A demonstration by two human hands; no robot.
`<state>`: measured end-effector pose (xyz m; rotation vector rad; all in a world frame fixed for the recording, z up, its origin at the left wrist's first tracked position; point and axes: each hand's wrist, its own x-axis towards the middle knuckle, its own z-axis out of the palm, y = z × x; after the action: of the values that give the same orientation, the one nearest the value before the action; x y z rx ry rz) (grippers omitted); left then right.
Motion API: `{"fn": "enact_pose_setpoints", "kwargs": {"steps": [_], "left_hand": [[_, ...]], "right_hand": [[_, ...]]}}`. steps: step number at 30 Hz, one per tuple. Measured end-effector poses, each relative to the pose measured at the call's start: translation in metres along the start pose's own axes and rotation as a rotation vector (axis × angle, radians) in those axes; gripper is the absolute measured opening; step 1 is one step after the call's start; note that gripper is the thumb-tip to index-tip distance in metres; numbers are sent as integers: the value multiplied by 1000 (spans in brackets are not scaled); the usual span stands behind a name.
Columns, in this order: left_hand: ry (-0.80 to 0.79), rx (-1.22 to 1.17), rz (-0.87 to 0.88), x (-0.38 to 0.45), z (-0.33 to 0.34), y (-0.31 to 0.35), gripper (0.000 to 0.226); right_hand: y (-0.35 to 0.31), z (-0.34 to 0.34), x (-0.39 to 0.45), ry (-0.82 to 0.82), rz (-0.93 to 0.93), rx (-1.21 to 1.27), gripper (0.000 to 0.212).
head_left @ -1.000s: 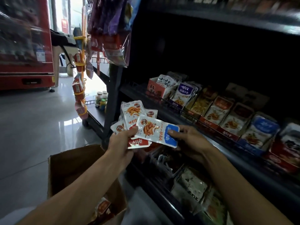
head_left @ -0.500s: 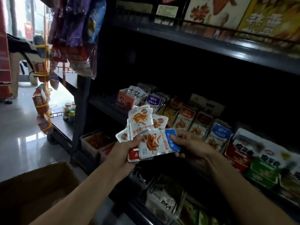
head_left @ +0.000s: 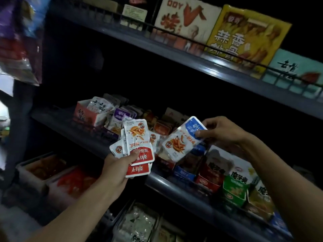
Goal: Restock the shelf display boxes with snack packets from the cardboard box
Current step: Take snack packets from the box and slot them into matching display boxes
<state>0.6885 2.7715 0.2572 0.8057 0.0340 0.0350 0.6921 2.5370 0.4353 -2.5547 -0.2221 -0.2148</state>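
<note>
Left hand (head_left: 116, 169) grips a fanned bunch of red-and-white foil snack packets (head_left: 138, 145) — right hand (head_left: 221, 131) pinches one blue-and-white foil packet (head_left: 183, 139) by its top.

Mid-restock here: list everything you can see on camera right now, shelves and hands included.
blue-topped packet: one, white with blue end, pinched by the right hand over the middle shelf.
red-ended packets: a fanned bunch, count unclear, white and red, gripped by the left hand.
display boxes: a row, red, blue, green, on the middle shelf, holding packets.
large boxes: three at least, white, yellow, teal, upright on the top shelf.
clear tubs: two, reddish contents, lower left.
hanging bags: several, purple and red, blurred, upper left.
pale packets: several, bottom shelf.
left hand: holds the bunch.
right hand: holds the single packet.
</note>
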Motion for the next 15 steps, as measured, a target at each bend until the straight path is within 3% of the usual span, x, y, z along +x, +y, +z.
{"fn": "enact_pose_setpoints", "kwargs": {"steps": [10, 15], "left_hand": [[-108, 2, -15, 17, 25, -17, 28], [-132, 8, -45, 20, 25, -31, 37]], "right_hand": [[46, -10, 18, 65, 117, -167, 13], [64, 1, 32, 1, 160, -320, 14]]}}
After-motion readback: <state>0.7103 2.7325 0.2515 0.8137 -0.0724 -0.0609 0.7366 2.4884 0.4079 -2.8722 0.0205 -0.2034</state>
